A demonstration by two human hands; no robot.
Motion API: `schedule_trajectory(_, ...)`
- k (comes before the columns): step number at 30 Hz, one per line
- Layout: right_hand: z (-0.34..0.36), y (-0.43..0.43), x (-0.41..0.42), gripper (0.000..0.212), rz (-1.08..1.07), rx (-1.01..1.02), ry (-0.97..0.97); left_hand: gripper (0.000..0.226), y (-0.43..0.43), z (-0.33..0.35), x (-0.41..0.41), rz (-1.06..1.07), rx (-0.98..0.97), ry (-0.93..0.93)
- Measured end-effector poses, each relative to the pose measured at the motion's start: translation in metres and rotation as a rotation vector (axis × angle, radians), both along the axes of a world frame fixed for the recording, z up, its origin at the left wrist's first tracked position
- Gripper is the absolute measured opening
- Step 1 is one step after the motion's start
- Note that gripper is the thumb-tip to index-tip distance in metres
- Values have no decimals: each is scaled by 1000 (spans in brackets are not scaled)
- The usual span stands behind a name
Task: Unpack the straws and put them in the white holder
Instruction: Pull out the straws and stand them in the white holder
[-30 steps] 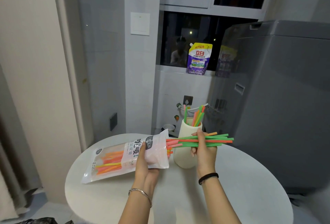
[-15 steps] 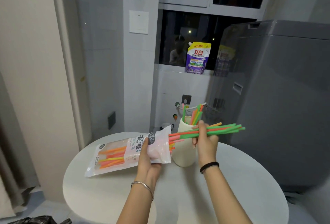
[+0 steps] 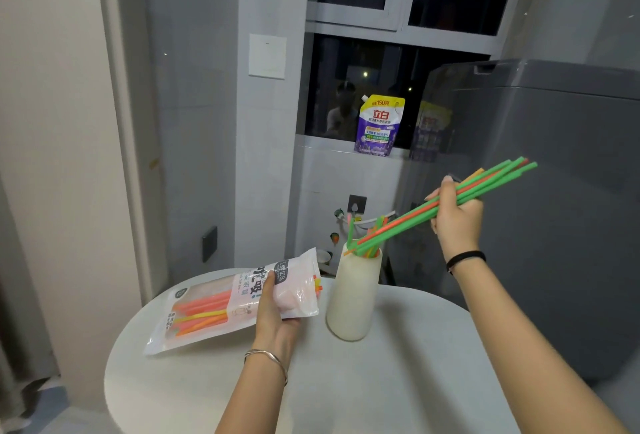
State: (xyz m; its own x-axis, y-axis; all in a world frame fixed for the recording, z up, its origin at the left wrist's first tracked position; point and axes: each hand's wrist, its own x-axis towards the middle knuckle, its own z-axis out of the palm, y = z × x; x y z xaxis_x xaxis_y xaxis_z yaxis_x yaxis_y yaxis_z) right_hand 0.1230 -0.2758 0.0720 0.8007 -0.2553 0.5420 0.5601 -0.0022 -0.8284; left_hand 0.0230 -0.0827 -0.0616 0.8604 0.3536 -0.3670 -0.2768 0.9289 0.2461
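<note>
Bundle of long thin straws (image 3: 408,222), mostly bright green with some orange, slanted with lower ends inside the mouth of the white holder (image 3: 351,298) and upper ends high to the right. Gripped near the upper part by the right hand (image 3: 457,215), fingers closed around them. Tall, matte, vase-shaped holder standing on the round white table (image 3: 398,381). Just left, a clear packet (image 3: 221,305) of orange, pink and yellow straws, clasped at its open end by the left hand (image 3: 277,309).
</note>
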Motion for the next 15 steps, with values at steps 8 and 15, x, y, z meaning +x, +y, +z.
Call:
schedule_trajectory(8, 8, 3, 15, 43, -75, -142, -87, 45, -8, 3, 7, -24, 10, 7)
schedule_trajectory(15, -4, 24, 21, 42, -6, -418, -44, 23, -8, -7, 7, -52, 62, -9)
